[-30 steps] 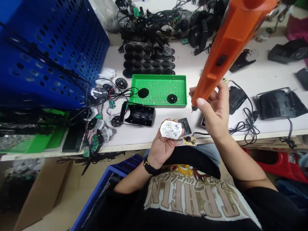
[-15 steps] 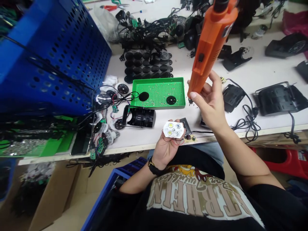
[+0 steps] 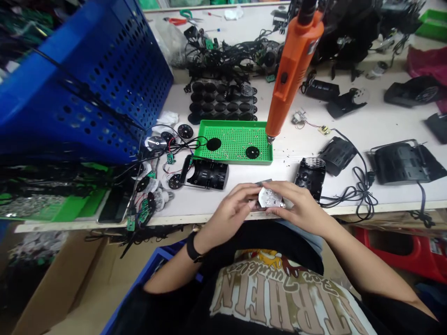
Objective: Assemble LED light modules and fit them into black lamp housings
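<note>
A white LED lamp plate [image 3: 270,197], tilted, sits between my two hands over the table's front edge. Its right side is gripped by my right hand [image 3: 302,204], thumb below and fingers above. From the left, the bent fingers of my left hand [image 3: 234,207] close on its other edge; their tips are partly hidden. Behind my fingers lies a dark flat piece [image 3: 265,182], mostly covered. The orange electric screwdriver [image 3: 291,70] hangs untouched, its tip by the right end of the green screw tray [image 3: 233,162].
Black lamp housings [image 3: 209,173] lie on both sides of my hands, one housing [image 3: 310,177] close by on the right. A tall blue perforated crate [image 3: 115,60] stands at the left. Tangled cables [image 3: 230,56] and rows of black discs [image 3: 223,102] fill the back.
My right hand has let go of the orange screwdriver and come down to the lamp plate, which is now tilted between both hands. The screwdriver hangs farther left, over the tray's end.
</note>
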Available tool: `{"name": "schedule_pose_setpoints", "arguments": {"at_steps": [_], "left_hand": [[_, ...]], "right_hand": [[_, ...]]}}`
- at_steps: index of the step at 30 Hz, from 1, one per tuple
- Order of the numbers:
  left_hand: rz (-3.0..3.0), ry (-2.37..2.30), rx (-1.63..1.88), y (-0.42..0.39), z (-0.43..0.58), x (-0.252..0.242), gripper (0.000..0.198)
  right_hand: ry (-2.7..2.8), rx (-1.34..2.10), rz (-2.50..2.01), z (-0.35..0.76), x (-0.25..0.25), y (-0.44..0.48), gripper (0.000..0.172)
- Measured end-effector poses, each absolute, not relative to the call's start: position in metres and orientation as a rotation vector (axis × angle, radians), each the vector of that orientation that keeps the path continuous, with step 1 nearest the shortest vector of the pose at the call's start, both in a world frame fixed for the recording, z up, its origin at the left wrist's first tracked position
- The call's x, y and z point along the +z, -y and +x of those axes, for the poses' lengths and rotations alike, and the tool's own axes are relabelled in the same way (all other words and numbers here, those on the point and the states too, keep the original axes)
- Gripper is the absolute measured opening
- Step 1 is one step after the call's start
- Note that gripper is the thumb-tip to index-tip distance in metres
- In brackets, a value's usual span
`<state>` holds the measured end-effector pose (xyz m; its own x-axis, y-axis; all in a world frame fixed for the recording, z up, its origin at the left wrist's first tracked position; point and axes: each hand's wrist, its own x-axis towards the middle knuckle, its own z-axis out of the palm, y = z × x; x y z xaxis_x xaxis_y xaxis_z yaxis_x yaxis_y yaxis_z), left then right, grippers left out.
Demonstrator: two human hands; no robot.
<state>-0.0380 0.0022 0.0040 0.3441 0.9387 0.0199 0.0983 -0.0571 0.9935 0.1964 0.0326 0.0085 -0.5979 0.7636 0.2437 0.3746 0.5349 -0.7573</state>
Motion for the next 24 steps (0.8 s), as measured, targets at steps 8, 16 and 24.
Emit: {"name": "schedule_pose_setpoints", "arguments": {"at_steps": [8,16,24], "left_hand": [[2.1,-1.497,0.483,-0.137,-0.062,0.026,0.008],[1.912,-1.585,0.323,-0.203,-0.027,0.001,0.038],[1.607,-1.421,0.647,-0.177,-0.036,0.019,0.04]], "right_hand": [[2.399,0.889,-1.017,0.191,0.017,-0.052,0.055],[1.718,0.697,-1.203,0.198,0.032,-0.108,0.062],[1.665,0.24,-1.069,0.173,0.036,-0.153,0.083]]}}
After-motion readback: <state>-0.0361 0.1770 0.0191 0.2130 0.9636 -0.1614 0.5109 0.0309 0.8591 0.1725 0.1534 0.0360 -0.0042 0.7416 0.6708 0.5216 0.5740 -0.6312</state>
